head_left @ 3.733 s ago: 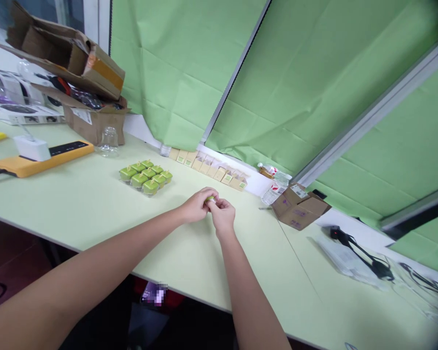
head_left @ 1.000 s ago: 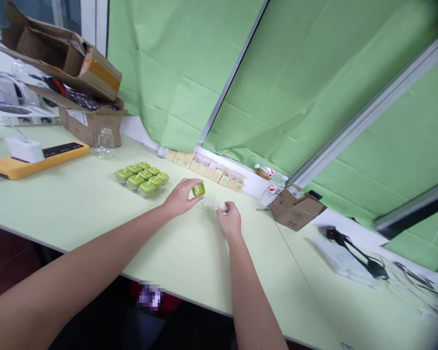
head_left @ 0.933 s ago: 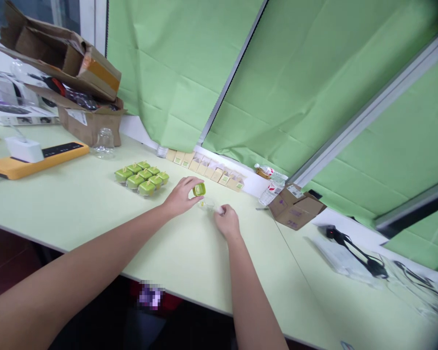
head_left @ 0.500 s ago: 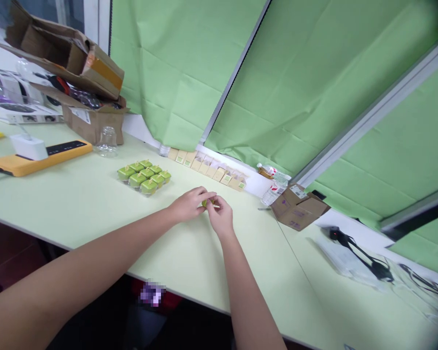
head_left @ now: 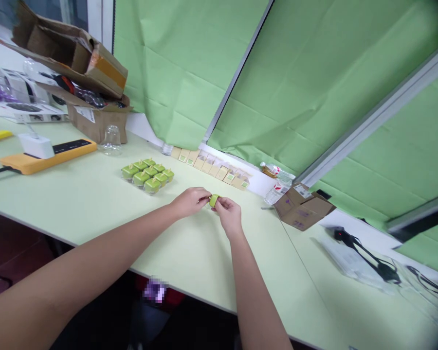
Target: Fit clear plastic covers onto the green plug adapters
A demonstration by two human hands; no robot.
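Observation:
In the head view a small green lid [head_left: 214, 200] is held above the table. Its rounded green face is turned toward my left side. My right hand [head_left: 229, 213] is closed, with thumb and fingers pinching the lid's lower edge. Fingers pressed together, my left hand [head_left: 190, 201] pinches at the lid's left side, where a small yellowish stub partly shows. Left of the hands stands a block of small clear moulds with green lids [head_left: 152, 184] in rows, each lid with a thin yellow handle on top. Part of the held lid is hidden by my fingers.
Small tan cartons [head_left: 208, 164] line the back wall. Plastic bottles [head_left: 275, 192] and an opened cardboard box [head_left: 302, 209] are at right, near black cables [head_left: 372, 257]. At left are an orange power strip [head_left: 69, 149], a clear plastic cup [head_left: 111, 141] and stacked cardboard boxes [head_left: 98, 121].
My hands have drawn slightly apart, and the green lid, mostly covered before, now shows between them. The view has shifted a little, sliding the scene rightward.

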